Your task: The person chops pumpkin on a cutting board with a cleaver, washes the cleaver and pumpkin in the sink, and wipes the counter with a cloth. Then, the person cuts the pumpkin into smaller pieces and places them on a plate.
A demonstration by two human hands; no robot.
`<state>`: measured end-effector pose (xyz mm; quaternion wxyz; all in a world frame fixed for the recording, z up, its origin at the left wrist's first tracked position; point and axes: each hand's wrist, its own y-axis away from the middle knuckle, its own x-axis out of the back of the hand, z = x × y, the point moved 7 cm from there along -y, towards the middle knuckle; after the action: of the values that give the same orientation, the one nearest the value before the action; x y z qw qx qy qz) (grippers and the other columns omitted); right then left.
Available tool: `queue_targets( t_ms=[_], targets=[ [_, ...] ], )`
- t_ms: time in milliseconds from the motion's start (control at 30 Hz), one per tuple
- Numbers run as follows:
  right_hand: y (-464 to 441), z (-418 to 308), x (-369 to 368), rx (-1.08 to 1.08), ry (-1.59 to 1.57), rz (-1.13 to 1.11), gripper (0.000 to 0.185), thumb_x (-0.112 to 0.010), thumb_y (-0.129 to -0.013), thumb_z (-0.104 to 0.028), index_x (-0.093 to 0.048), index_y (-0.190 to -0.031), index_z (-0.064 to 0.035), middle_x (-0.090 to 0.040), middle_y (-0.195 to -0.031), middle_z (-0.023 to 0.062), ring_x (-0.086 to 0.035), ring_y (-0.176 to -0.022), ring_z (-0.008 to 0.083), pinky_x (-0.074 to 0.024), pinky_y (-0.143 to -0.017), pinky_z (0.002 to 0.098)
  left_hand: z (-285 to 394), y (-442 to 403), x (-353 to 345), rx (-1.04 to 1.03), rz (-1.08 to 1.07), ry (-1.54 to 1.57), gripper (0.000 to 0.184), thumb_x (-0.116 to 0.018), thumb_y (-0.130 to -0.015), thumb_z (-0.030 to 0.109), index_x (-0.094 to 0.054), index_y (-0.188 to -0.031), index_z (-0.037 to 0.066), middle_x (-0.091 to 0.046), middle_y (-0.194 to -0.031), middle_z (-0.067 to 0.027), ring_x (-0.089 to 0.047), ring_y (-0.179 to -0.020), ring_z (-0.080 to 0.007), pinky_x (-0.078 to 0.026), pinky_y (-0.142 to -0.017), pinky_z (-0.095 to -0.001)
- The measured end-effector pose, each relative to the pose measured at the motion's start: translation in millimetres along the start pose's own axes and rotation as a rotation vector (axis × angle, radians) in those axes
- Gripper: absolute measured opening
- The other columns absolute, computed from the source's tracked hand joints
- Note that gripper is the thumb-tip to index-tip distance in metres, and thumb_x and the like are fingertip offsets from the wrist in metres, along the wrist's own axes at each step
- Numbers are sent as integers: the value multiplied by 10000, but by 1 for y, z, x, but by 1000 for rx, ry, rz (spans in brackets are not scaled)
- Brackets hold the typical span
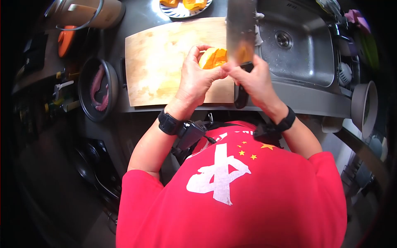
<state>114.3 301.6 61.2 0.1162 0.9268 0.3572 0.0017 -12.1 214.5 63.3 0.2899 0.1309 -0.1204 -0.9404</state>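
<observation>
My left hand (195, 78) is closed on a chunk of orange pumpkin (213, 58), above the right part of a wooden cutting board (155, 62). In my right hand (254, 80) is a cleaver (240, 29); its wide blade points away from me and looks blurred. The black handle shows below the fingers. My two hands come together at the fingertips beside the pumpkin, and the right fingers partly hide where blade and pumpkin meet. Beyond the board, a patterned plate (186, 15) bears more orange pumpkin pieces (194, 4).
To the right is a steel sink (306, 66) with a drain. A dark pan (84, 101) holding something pink and long stands left of the board. A large container (111, 12) with a wire handle is at the back left. A round bowl (359, 108) sits at the far right.
</observation>
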Motion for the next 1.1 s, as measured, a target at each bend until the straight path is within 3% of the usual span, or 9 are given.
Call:
queue_targets(
  t_ms=[167, 300, 367, 500, 700, 767, 867, 1000, 1100],
  targets=[
    [-7, 6, 7, 124, 188, 120, 334, -784, -789, -212, -630, -939, 43, -645, -743, 49, -608, -711, 90, -509, -644, 258, -2, 4, -16, -73, -43, -252, 527, -758, -764, -8, -550, -1247, 9, -631, -1105, -118, -654, -965, -169, -554, -855, -295],
    [-3, 6, 16, 7, 107, 108, 166, -680, -825, -106, -633, -911, 29, -625, -674, 41, -587, -591, 82, -478, -526, 258, -6, 5, -22, -65, -150, -342, 567, -729, -791, -86, -509, -1305, 7, -629, -1139, -104, -655, -1005, -170, -565, -885, -298],
    [1, 13, 21, -93, 38, 100, 128, -652, -830, -76, -632, -906, 25, -617, -653, 39, -571, -542, 79, -457, -481, 256, -20, 5, -26, 177, -237, 21, 575, -718, -789, -103, -488, -1306, -1, -616, -1153, -123, -669, -1013, -215, -574, -890, -330],
    [12, 16, 52, -102, -19, 195, 106, -654, -850, -56, -626, -917, 21, -560, -602, -14, -495, -477, 52, -375, -420, 229, -17, 13, -34, 332, -309, 216, 539, -707, -817, -74, -473, -1299, -9, -607, -1159, -143, -671, -1029, -267, -578, -893, -366],
    [93, -11, 208, 84, 413, 703, 127, -722, -877, -111, -659, -883, -1, -548, -636, -62, -444, -546, 21, -357, -486, 220, -32, 8, -8, 398, -179, 35, 455, -639, -931, 104, -461, -1333, -15, -592, -1090, -130, -678, -953, -287, -594, -825, -374],
    [138, -23, 268, 95, 784, 908, 237, -784, -812, -171, -667, -926, 1, -609, -643, 61, -529, -567, 122, -439, -561, 284, -40, 2, 9, 368, -160, -17, 435, -621, -937, 84, -463, -1330, -14, -589, -1063, -119, -678, -924, -293, -584, -811, -372],
    [202, -19, 342, 109, 1008, 1142, 351, -808, -772, -211, -688, -1029, -5, -693, -803, 142, -653, -681, 267, -511, -664, 349, -46, -3, 21, 340, -179, 50, 383, -666, -911, 77, -510, -1249, -14, -607, -1028, -122, -679, -879, -277, -587, -768, -357],
    [260, 11, 439, -27, 1016, 1336, 494, -852, -711, -202, -679, -1140, -29, -694, -798, 91, -648, -716, 230, -519, -712, 347, -48, -10, 25, 341, -191, 59, 370, -663, -923, 85, -506, -1250, 12, -612, -1037, -122, -681, -865, -283, -582, -746, -347],
    [279, 27, 489, -41, 1132, 1399, 494, -845, -707, -190, -680, -1159, -79, -704, -817, 67, -663, -752, 237, -517, -747, 349, -46, -16, 22, 341, -183, 40, 361, -658, -931, 89, -508, -1253, 24, -610, -1052, -118, -680, -876, -287, -581, -749, -347]
  ],
)
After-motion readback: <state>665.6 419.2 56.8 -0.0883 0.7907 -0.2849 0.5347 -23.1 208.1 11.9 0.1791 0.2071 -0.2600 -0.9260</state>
